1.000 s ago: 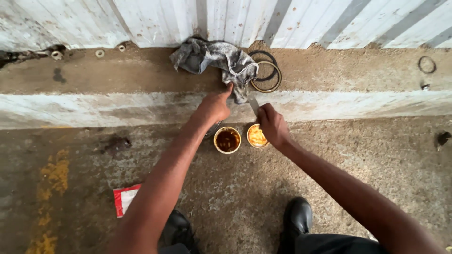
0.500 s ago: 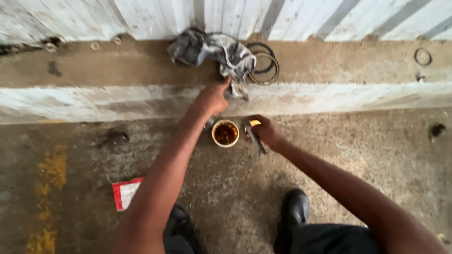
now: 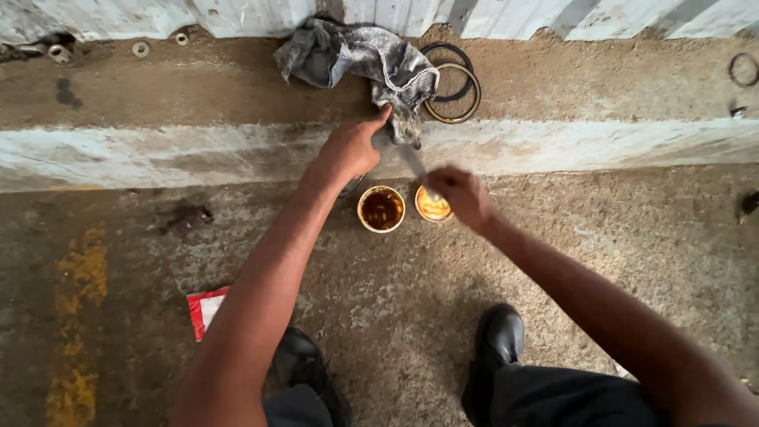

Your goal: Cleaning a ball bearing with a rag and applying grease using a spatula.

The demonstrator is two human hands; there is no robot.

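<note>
We reached our left hand [image 3: 352,150] up to the edge of the raised concrete ledge [image 3: 198,87], fingers half curled and the forefinger stretched out so its tip touched the hanging corner of the crumpled grey cloth rag [image 3: 356,55]; it pressed rather than gripped, and closed on nothing that we could see. The rag lay bunched on the ledge against the pale corrugated wall [image 3: 553,16], with one end drooping over the painted face below. Just beside the rag, on its right, two dark rubber rings [image 3: 452,93] lay overlapping on the ledge.

Our right hand [image 3: 462,194] was closed around the handle of a thin, flat-bladed metal tool [image 3: 417,164], its blade slanting up toward the rag's drooping end. That hand hovered over the small round tin of yellow grease [image 3: 432,207], partly covering it. Touching that tin on its left stood a second small round tin holding dark brown grease [image 3: 381,209]; both sat on the rough concrete floor [image 3: 395,316] at the foot of the ledge.

Nearer us were our two black shoes [image 3: 498,336], and to the left a red and white wrapper [image 3: 204,310].
</note>
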